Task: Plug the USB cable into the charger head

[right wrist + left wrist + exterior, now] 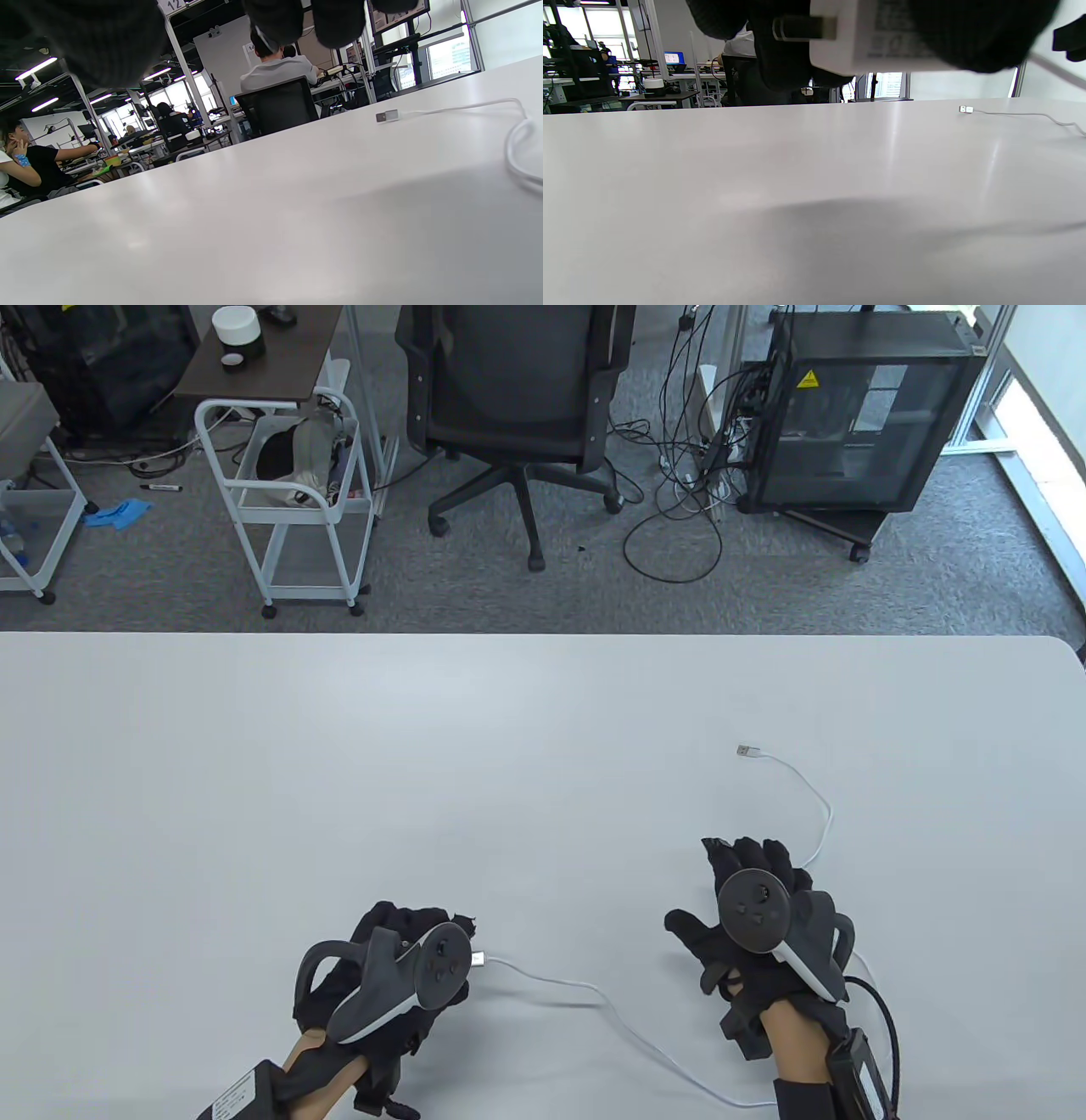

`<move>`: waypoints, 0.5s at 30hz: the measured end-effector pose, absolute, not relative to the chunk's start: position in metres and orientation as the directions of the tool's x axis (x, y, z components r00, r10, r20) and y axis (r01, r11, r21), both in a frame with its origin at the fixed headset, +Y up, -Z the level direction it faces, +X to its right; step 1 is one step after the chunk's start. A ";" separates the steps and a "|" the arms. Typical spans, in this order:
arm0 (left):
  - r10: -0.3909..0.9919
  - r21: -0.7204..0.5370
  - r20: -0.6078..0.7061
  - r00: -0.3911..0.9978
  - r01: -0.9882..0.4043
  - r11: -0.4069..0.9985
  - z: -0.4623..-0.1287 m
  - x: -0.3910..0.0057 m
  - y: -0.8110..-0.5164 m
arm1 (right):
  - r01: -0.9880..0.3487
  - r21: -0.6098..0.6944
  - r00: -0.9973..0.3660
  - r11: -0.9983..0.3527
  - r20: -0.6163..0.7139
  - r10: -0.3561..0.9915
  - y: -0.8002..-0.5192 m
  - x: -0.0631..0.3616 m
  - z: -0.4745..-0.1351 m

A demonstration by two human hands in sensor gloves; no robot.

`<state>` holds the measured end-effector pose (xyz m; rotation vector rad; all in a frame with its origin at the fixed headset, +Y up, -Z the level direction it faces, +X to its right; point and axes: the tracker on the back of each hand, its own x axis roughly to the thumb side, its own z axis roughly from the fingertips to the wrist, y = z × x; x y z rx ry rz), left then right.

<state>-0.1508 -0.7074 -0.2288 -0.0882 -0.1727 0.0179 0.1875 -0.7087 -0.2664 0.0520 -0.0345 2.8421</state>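
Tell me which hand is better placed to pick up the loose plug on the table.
Right: the right hand is empty and nearer the plug; the left hand holds the charger head.

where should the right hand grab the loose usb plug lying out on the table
Pinch the USB plug by its white shell just behind the metal tip, from above. It lies flat on the table, tip pointing left, cable trailing toward the right hand, which hovers free.

table view: high, looking down | wrist views: low, near tabletop [712, 190] | shared: cable plug [747, 750]
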 end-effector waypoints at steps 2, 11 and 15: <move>0.025 -0.056 0.116 0.993 -0.018 0.998 -0.237 -0.154 -0.713 | -0.295 -0.011 -0.955 -0.956 0.047 0.294 -0.709 0.185 -0.266; -0.136 -0.256 0.050 0.990 0.144 0.956 -0.255 -0.154 -0.760 | -0.295 0.020 -0.953 -0.955 0.070 0.296 -0.712 0.177 -0.266; -0.141 -0.331 0.074 0.987 0.157 0.931 -0.255 -0.149 -0.773 | -0.290 0.032 -0.953 -0.956 0.078 0.292 -0.714 0.174 -0.265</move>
